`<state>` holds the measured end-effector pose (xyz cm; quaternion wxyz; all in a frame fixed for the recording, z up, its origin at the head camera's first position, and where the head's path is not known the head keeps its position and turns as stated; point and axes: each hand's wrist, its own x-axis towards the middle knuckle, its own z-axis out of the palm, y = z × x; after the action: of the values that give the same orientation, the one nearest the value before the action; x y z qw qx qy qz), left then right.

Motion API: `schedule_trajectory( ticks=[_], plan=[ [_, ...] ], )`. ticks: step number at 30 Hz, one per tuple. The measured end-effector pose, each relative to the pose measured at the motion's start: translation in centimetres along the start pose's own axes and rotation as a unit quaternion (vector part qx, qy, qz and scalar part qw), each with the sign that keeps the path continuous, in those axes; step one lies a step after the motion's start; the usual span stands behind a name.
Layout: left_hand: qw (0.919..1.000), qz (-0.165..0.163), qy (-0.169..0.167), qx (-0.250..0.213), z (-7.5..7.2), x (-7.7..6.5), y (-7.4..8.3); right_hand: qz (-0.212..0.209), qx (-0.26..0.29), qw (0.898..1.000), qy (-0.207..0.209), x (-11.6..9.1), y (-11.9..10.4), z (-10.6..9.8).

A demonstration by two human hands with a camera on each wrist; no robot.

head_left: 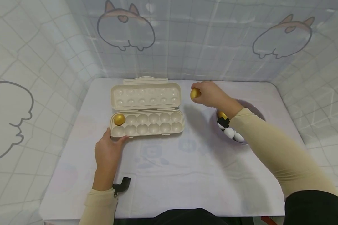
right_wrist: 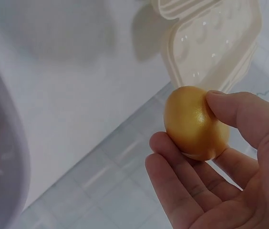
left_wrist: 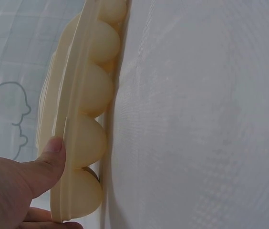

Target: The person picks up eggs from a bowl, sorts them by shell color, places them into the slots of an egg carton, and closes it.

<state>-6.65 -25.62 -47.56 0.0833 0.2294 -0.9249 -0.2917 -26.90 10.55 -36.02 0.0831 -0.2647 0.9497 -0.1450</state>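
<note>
A gold egg [right_wrist: 196,123] is pinched between the thumb and fingers of my right hand [head_left: 211,94], held above the table between the egg carton and the bowl. The cream plastic egg carton [head_left: 146,135] lies with its lid [head_left: 145,96] folded back. One gold egg [head_left: 119,119] sits in the back-left cup; the other cups hold nothing. My left hand [head_left: 109,150] grips the carton's front left corner, its thumb [left_wrist: 52,151] on the front edge and fingers round the left end.
Under my right forearm stands a purple-grey bowl [head_left: 254,107], partly hidden. It holds white eggs [head_left: 229,132], a gold egg [head_left: 222,115] and a black piece [head_left: 223,122]. A white cloth [head_left: 157,181] covers the table. Tile-patterned sheets [head_left: 191,40] rise at the back and sides.
</note>
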Motion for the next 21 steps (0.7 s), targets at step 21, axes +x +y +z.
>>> schedule_trajectory(
  ticks=[21],
  plan=[
    [1.0,0.001,0.007,0.0,0.2,0.1,-0.3,-0.028,0.015,0.999,-0.018,2.3,-3.4,2.0]
  ],
)
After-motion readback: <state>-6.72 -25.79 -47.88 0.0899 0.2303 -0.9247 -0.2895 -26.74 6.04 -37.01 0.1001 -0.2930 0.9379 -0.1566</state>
